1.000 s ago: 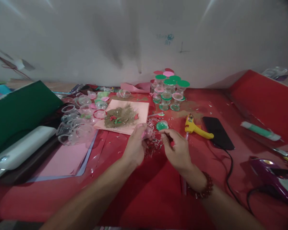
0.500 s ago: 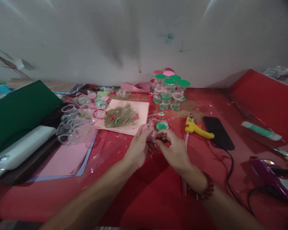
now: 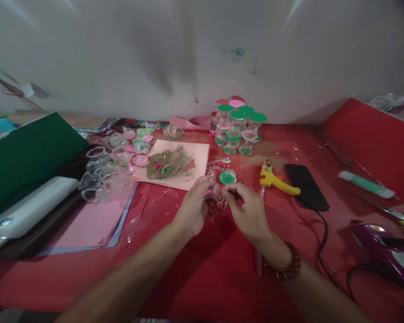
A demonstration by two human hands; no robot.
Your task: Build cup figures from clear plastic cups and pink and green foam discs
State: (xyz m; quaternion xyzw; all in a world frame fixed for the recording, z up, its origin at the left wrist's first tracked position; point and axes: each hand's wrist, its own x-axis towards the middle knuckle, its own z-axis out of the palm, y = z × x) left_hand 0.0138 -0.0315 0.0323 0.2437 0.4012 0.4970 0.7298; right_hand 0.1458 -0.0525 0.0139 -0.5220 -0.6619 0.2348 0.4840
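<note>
My left hand (image 3: 194, 206) is closed around a small clear plastic cup (image 3: 213, 191) with pink on it, held just above the red table. Right beside the cup, a little apart from it, my right hand (image 3: 249, 213) has its thumb and fingertips pinched together; whatever is between them is too small to make out. A red beaded bracelet circles that wrist. Thin paper shreds (image 3: 210, 214) are scattered under both hands. Just beyond them lies a round clear piece with a green disc (image 3: 228, 177).
Pink paper (image 3: 200, 154) bearing brown powder and scraps lies behind my left hand. Clear plastic cups (image 3: 104, 179) are heaped at left. Stacked cups with coloured discs (image 3: 239, 115) stand at the back. To the right are a yellow glue gun (image 3: 278, 183), a black phone (image 3: 306, 186) and a cable.
My right hand has drawn slightly away from the plastic cup, to the right and down, leaving a gap. My left hand keeps its hold almost in place.
</note>
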